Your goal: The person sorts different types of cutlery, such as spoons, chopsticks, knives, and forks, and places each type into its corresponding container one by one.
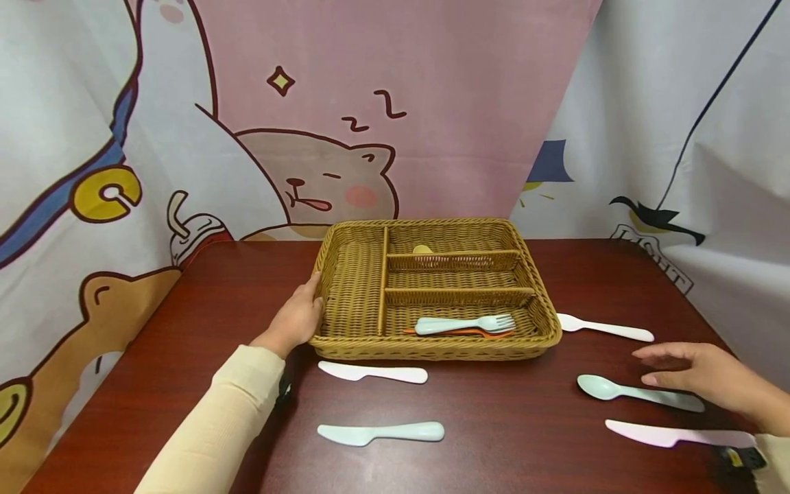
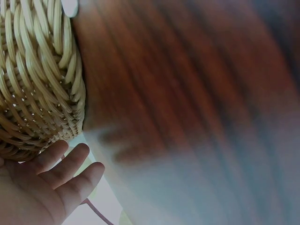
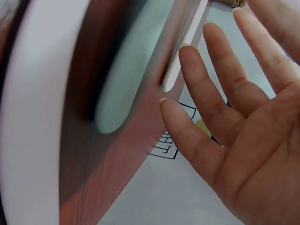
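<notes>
A wicker basket (image 1: 432, 348) with several compartments stands on the table. My left hand (image 1: 296, 319) touches its left side; in the left wrist view that hand (image 2: 51, 187) has loosely extended fingers by the woven wall (image 2: 37, 70). On the right, my right hand (image 1: 703, 374) hovers above the handle end of a pale green spoon (image 1: 642, 393). Its fingers are spread and hold nothing in the right wrist view. Nearer lies a pink knife (image 1: 679, 436). Behind the spoon lies a white utensil (image 1: 607, 329), its head partly hidden by the basket.
In the basket's front right compartment, a pale green fork (image 1: 463, 324) lies over an orange utensil (image 1: 494, 333). Something yellow (image 1: 422, 250) shows in the back compartment. A white knife (image 1: 370, 372) and a pale green knife (image 1: 382, 432) lie before the basket. Printed curtains (image 1: 469, 103) stand behind.
</notes>
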Demonstrator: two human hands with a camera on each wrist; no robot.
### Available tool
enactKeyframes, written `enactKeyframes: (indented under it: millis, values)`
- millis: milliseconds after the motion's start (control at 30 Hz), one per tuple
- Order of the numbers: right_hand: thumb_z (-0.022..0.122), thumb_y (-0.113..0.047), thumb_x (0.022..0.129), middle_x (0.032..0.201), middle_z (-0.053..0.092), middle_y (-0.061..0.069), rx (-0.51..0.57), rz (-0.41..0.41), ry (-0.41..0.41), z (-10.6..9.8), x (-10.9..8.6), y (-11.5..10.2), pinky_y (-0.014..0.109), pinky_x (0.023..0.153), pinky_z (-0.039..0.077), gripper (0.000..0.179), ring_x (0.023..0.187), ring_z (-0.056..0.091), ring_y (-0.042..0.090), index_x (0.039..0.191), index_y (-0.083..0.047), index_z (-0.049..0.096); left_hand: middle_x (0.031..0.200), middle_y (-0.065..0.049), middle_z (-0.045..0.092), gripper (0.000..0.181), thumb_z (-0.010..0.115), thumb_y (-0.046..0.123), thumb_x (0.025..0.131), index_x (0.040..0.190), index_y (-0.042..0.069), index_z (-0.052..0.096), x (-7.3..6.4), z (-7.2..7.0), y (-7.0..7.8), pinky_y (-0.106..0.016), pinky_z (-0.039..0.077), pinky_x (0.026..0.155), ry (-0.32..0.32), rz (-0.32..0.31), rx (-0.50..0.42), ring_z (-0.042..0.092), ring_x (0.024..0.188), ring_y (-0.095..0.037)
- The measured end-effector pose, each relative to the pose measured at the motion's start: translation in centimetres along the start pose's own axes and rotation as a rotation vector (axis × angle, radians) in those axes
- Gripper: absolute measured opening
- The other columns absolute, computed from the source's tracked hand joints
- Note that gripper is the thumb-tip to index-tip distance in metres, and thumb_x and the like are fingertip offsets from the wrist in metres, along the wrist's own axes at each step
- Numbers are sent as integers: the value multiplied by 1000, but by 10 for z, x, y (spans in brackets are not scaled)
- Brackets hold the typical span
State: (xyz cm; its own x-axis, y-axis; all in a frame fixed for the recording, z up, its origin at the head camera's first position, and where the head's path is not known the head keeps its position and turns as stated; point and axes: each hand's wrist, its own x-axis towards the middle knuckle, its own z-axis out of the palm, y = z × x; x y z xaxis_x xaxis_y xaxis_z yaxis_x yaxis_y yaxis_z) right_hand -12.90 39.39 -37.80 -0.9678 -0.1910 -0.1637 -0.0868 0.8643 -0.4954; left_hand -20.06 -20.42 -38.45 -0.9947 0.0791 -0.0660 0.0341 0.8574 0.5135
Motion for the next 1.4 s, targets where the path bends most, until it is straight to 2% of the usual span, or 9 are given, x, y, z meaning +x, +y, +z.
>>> enactKeyframes:
  millis: [267, 467, 667, 1000, 1167, 1400]
  values:
    - [78, -23, 80, 104, 70, 16, -30, -32, -34, 3, -5, 13, 19, 64, 49, 45, 83, 50, -16, 113, 6, 67, 151, -28, 28, 57, 31, 15, 103, 155, 3, 11, 0, 0, -1, -52, 27, 112, 5, -1, -1, 31, 138, -40]
    - [79, -19, 79, 101, 70, 16, -26, -18, -71, 6, -8, 12, 20, 63, 49, 41, 80, 51, -13, 109, 7, 67, 152, -27, 26, 57, 31, 15, 103, 155, 3, 10, 1, 1, 0, -52, 27, 112, 0, -3, 5, 30, 139, -39]
    - [81, -20, 75, 95, 71, 8, -88, -19, -100, 10, -8, 12, 21, 64, 48, 37, 80, 50, -11, 103, 1, 70, 153, -26, 24, 57, 31, 16, 104, 156, 5, 9, 1, 0, 1, -52, 26, 113, -10, -15, 1, 28, 140, -39]
    - [82, -13, 69, 86, 66, -2, -161, -27, -77, 16, -8, 10, 22, 63, 43, 25, 75, 47, -7, 91, -6, 72, 152, -27, 27, 57, 32, 16, 104, 155, 5, 10, 0, 0, 1, -52, 28, 112, 1, -12, 5, 31, 138, -39]
    - [82, -10, 69, 84, 65, -3, -171, -8, -70, 18, -9, 7, 22, 61, 40, 22, 72, 44, -5, 89, -8, 72, 151, -28, 28, 57, 32, 15, 103, 155, 3, 11, 1, 0, 0, -52, 28, 112, 6, 2, 11, 31, 138, -40]
    - [81, -11, 70, 88, 67, 0, -206, -3, -54, 19, -7, 8, 24, 62, 42, 19, 74, 46, -5, 87, -12, 73, 152, -27, 27, 57, 32, 16, 103, 155, 4, 11, 0, 0, 1, -51, 27, 113, 1, -10, 12, 30, 139, -39]
